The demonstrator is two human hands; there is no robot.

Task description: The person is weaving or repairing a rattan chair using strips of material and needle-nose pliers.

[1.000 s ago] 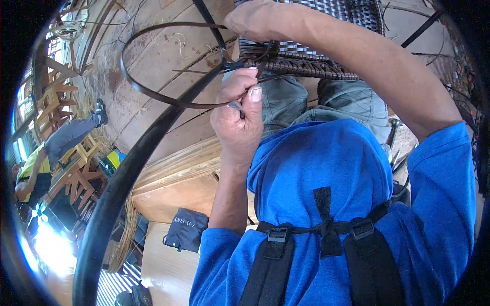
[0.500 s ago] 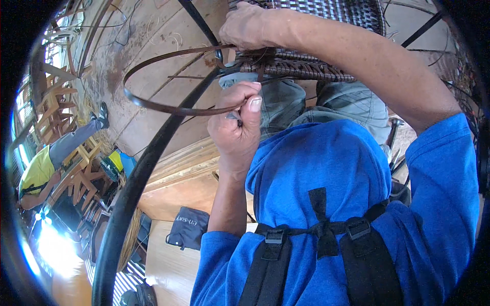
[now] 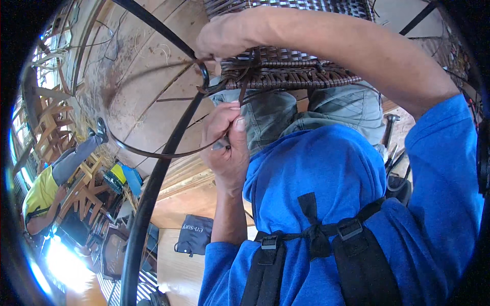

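Observation:
A glossy dark-brown weaving strand [image 3: 153,154] sweeps out to the left in a wide loop. Its lower part runs into my left hand [image 3: 227,145], which pinches it between thumb and fingers just below the seat edge. From that pinch a short taut length rises to the woven rim. My right hand [image 3: 222,38] is closed at the seat's left corner, where the loop's blurred upper part meets it; its fingertips are mostly hidden. The brown woven seat [image 3: 301,79] lies under my right forearm, its near rim wrapped in strands.
A black tubular frame [image 3: 148,214] crosses the left side, with a hooked joint by the seat corner. A dark pouch [image 3: 194,234] lies on a light board. Wooden frame pieces [image 3: 51,122] and a person in yellow [image 3: 41,191] are at far left. A hammer [image 3: 390,127] is at right.
My left hand has moved down, away from the seat rim, with the strand in its pinch. My right hand and the seat appear farther left. The loop has widened and its upper part blurs.

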